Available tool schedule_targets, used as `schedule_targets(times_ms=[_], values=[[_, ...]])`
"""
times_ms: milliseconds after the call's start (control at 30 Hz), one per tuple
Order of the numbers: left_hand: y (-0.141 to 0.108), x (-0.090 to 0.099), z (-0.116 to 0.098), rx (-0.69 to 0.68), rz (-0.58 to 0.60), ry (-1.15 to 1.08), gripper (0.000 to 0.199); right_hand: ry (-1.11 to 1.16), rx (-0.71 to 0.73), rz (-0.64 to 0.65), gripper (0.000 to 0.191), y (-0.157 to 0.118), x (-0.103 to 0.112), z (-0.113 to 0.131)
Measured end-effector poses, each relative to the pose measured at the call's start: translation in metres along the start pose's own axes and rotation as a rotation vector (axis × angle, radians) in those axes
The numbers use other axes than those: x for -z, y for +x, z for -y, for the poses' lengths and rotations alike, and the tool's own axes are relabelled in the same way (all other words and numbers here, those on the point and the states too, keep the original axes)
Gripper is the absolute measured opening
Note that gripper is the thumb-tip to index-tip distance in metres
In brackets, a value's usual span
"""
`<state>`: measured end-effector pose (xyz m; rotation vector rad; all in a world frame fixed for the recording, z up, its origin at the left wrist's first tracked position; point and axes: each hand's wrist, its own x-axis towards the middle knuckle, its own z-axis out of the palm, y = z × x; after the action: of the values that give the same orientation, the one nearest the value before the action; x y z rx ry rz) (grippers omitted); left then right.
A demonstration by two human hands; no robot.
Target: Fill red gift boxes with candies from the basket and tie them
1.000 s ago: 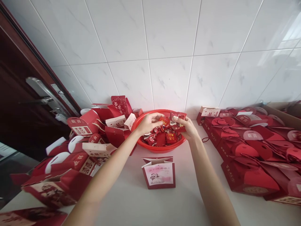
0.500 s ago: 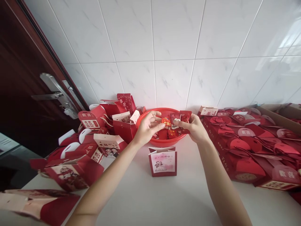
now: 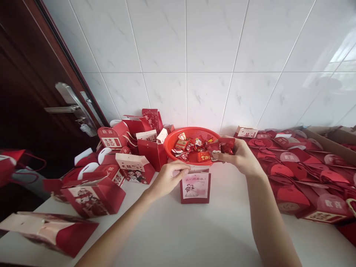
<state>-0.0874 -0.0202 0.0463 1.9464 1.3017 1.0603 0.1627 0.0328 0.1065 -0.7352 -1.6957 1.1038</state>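
A small red box (image 3: 195, 187) with a pink picture panel stands upright on the white table, its top open. My left hand (image 3: 172, 176) pinches the upper left edge of this box between thumb and fingers. Over the right side of a red plastic basket (image 3: 169, 147), my right hand (image 3: 241, 157) holds several red wrapped candies (image 3: 226, 145). More wrapped candies (image 3: 182, 144) lie inside the basket, which sits behind the box near the tiled wall.
Open red boxes (image 3: 96, 194) and bags crowd the table's left side. Rows of closed red boxes (image 3: 294, 172) cover the right side, with a cardboard carton (image 3: 328, 142) behind them. A dark door (image 3: 30, 74) is at the far left.
My left hand has moved down from the candies above the basket to the box's top edge. My right hand has shifted slightly right with candies still in it. The view has shifted slightly.
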Motion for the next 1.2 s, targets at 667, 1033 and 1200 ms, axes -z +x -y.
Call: schedule_targets(times_ms=[667, 1033, 1200], values=[[0.013, -0.007, 0.003, 0.09, 0.198, -0.188, 0.043, -0.21, 0.06, 0.297, 0.028, 0.0, -0.008, -0.009], [0.018, -0.009, 0.012, 0.103, 0.251, -0.28, 0.058, -0.375, -0.068, 0.465, 0.025, 0.005, -0.008, -0.013], [0.017, -0.01, 0.01, 0.13, 0.234, -0.287, 0.057, -0.07, -0.16, 0.195, 0.026, 0.006, -0.011, -0.013]])
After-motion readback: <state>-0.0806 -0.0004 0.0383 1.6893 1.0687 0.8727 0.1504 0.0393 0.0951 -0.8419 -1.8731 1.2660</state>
